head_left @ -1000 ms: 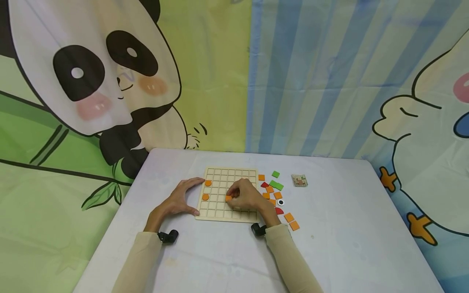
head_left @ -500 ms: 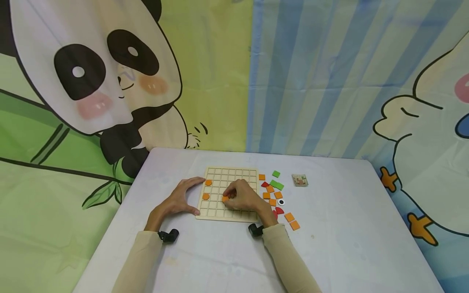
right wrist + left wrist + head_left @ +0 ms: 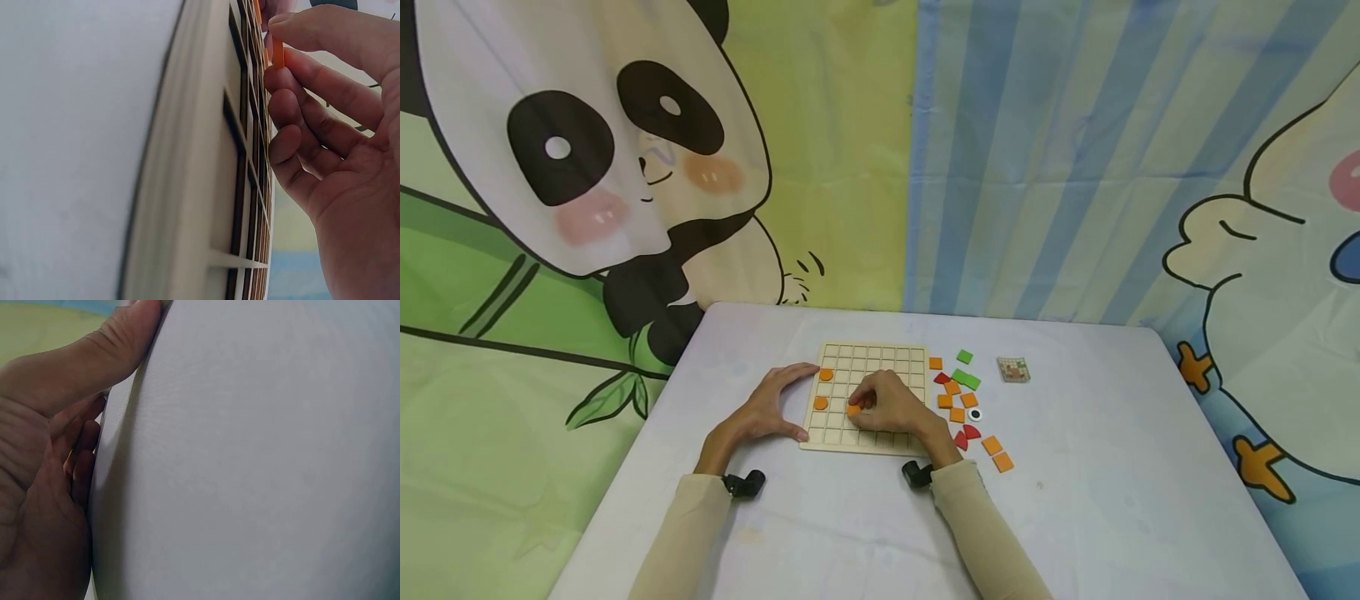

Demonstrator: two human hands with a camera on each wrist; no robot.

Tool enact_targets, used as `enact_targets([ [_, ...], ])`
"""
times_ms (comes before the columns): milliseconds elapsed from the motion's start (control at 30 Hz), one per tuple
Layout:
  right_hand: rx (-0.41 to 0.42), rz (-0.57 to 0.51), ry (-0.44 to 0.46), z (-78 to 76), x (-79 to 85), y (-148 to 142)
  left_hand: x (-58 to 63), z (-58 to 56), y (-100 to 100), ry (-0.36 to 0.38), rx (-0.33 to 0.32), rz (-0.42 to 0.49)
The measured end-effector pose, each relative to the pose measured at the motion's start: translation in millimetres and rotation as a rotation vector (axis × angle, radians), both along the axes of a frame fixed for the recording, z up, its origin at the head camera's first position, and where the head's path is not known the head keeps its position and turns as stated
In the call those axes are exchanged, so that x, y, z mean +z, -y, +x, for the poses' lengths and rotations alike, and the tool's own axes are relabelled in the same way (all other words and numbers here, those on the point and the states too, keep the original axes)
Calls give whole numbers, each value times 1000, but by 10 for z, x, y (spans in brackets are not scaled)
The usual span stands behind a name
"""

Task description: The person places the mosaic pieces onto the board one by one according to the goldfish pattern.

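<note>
Currently, left hand (image 3: 763,407) spreads against board edge (image 3: 810,417); right hand (image 3: 893,405) pinches orange piece (image 3: 853,410) inboard.

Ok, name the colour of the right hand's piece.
The piece is orange, clearest in the right wrist view.

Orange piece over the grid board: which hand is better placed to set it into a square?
Right, I'd judge: the right hand pinches the orange piece over the grid board, while the left hand rests at the board's left edge, with no piece visible in it.
</note>
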State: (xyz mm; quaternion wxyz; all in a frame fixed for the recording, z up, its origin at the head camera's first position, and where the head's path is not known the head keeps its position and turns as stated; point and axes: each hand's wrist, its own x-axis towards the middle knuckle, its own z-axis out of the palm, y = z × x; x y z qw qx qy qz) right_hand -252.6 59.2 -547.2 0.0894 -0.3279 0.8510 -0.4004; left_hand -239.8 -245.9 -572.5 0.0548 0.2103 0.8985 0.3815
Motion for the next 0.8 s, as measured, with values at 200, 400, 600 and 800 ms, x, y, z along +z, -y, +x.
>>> enact_targets([
  [200, -1, 18, -7, 8, 7, 33, 1, -1, -2, 4, -1, 5],
  [400, 11, 9, -1, 15, 1, 58, 6, 2, -1, 3, -1, 14],
  [600, 36, -1, 20, 18, 7, 95, -8, 1, -2, 1, 3, 4],
  [800, 30, 12, 12, 34, -14, 133, -18, 1, 1, -2, 1, 1],
])
